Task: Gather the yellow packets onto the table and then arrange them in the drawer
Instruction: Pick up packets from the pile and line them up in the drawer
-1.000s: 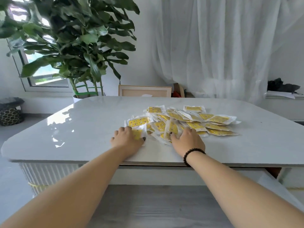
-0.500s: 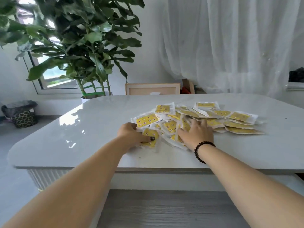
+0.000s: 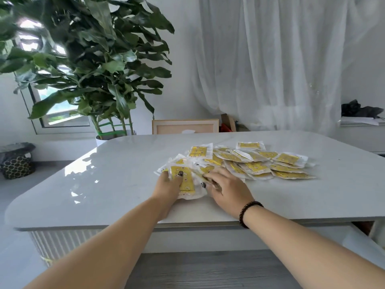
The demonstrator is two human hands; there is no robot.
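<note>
Several yellow packets (image 3: pixel 256 163) in clear wrappers lie heaped on the white table (image 3: pixel 125 174), right of its middle. My left hand (image 3: pixel 167 187) grips a small stack of yellow packets (image 3: pixel 186 181) at the heap's near left end, thumb on top. My right hand (image 3: pixel 228 189) lies beside it on the heap, pinching the edge of one packet (image 3: pixel 201 175) between thumb and fingers. Below the table's front edge shows a grey wood-grain surface (image 3: pixel 208 270) that looks like the bottom of the open drawer.
A large potted plant (image 3: pixel 93 65) stands behind the table's far left corner. A framed board (image 3: pixel 185 126) leans behind the far edge. White curtains (image 3: pixel 270 59) hang at the back. A patterned basket (image 3: pixel 16 165) sits on the floor at the left.
My left hand has closed round a stack of packets and drawn it toward the near edge. My right hand has slid left and taken hold of a packet's edge.
</note>
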